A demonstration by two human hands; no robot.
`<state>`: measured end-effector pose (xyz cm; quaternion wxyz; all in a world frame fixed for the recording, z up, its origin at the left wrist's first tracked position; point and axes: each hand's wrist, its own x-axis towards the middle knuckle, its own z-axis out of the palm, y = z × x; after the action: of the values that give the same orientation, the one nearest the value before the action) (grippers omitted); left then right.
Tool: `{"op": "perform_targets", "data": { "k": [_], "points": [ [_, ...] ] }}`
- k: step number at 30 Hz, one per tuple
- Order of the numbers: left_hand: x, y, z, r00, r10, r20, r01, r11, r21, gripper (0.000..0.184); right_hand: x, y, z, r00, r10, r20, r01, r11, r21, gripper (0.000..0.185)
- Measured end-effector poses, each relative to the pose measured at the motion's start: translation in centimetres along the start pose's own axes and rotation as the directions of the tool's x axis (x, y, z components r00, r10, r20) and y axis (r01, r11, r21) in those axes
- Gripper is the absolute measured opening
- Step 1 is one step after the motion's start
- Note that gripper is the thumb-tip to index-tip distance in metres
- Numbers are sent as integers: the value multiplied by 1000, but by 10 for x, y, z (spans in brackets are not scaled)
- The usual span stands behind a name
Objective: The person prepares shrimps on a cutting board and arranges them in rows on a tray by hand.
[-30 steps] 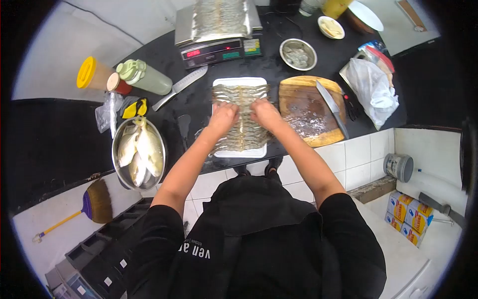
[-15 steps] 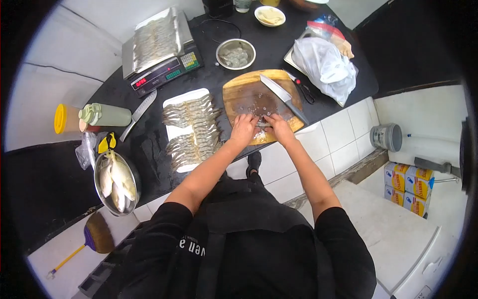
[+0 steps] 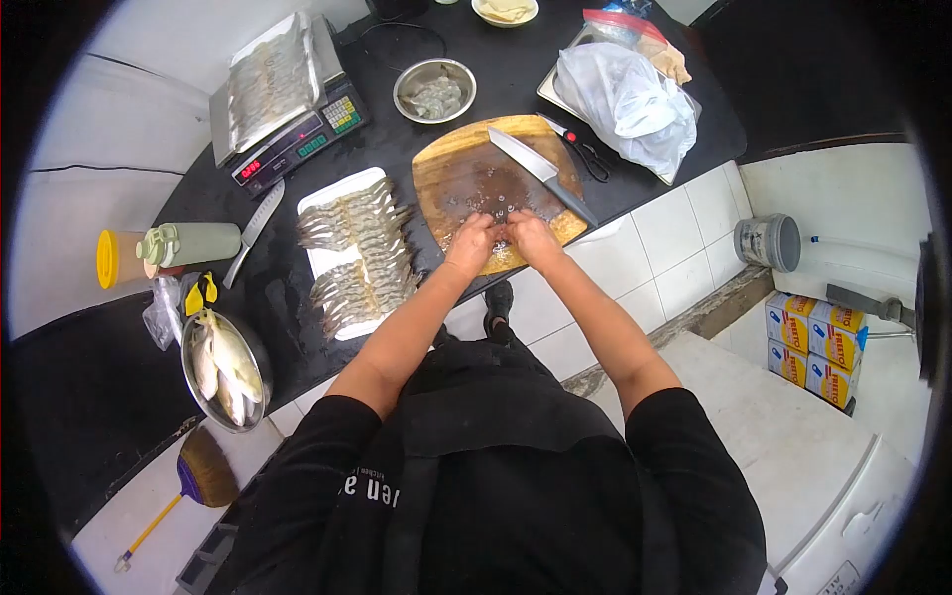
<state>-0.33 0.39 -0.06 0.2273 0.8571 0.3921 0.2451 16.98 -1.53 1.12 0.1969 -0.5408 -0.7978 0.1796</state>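
Metal bowl point(image 3: 264, 372) of whole fish point(image 3: 234, 362) at the left, then a scale point(image 3: 315, 131) in the upper left and a white tray point(image 3: 330, 260) lined with shrimp point(image 3: 362, 220) left of centre. Mid-frame there's a wet wooden cutting board point(image 3: 446, 169), with the left hand point(image 3: 471, 242) and right hand point(image 3: 532, 237) close together at its lower part, fingers curled (can't tell if either's pinching anything, tbh). A knife point(image 3: 540, 172) lies across the board's right side; plastic bag point(image 3: 630, 111), upper right.
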Motion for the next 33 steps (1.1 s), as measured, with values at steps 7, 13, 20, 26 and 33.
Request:
{"op": "perform_targets", "data": {
  "k": [7, 13, 20, 26, 33],
  "points": [
    [-1, -1, 2, 1000, 4, 5, -4, 1000, 16, 23, 1, -6, -4, 999, 13, 37, -9, 996, -93, 10],
    [9, 10, -14, 999, -21, 48, 20, 1000, 15, 23, 0, 1, -19, 1000, 4, 10, -5, 997, 81, 19],
    [14, 11, 0, 995, -7, 98, -3, 995, 98, 12, -7, 5, -15, 990, 106, 96, -113, 991, 65, 17],
    [11, 8, 6, 998, 47, 38, -51, 994, 96, 18, -4, 13, 2, 981, 119, 153, -109, 991, -72, 10],
    [11, 6, 7, 997, 64, 40, -68, 992, 111, 14, 0, 10, 7, 977, 164, 138, -146, 981, -131, 13]
  ]
}}
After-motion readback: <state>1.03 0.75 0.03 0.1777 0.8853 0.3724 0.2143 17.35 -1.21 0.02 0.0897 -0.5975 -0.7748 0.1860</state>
